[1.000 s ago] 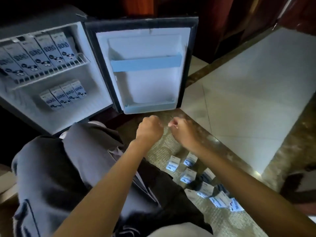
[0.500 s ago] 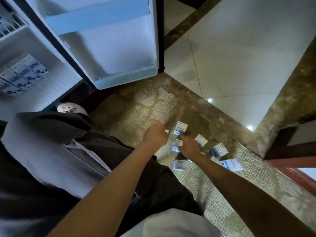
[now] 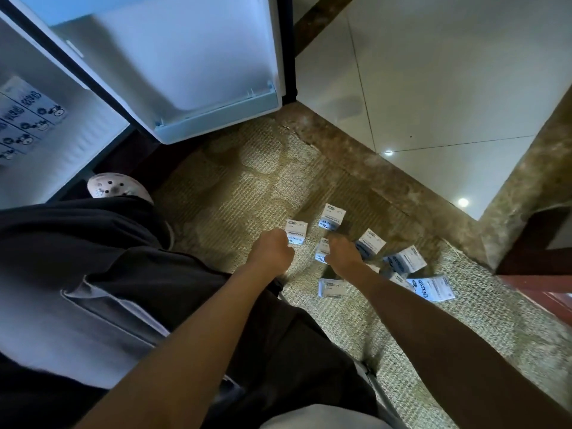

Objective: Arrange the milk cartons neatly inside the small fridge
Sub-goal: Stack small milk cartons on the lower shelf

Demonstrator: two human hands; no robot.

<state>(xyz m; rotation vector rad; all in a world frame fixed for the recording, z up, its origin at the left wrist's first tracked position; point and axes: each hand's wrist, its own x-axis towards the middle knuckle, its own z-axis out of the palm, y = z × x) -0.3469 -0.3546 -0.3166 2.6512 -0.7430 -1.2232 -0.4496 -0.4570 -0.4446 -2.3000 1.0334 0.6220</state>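
— Where are the milk cartons?
— Loose ones (image 3: 331, 217) are scattered on the woven rug (image 3: 247, 193); others (image 3: 29, 117) lie in a row inside the fridge (image 3: 102, 125), door (image 3: 185, 57) open.
— Your hands?
— My left hand (image 3: 272, 250) is fisted beside one carton (image 3: 296, 232). My right hand (image 3: 343, 255) covers another (image 3: 322, 252); whether I've gripped it, I can't tell.

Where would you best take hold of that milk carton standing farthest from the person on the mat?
Probably by its two broad side faces, coming down from above. The farthest carton stands upright and apart from its neighbours, its folded top facing up, so fingers can likely slip down either side.
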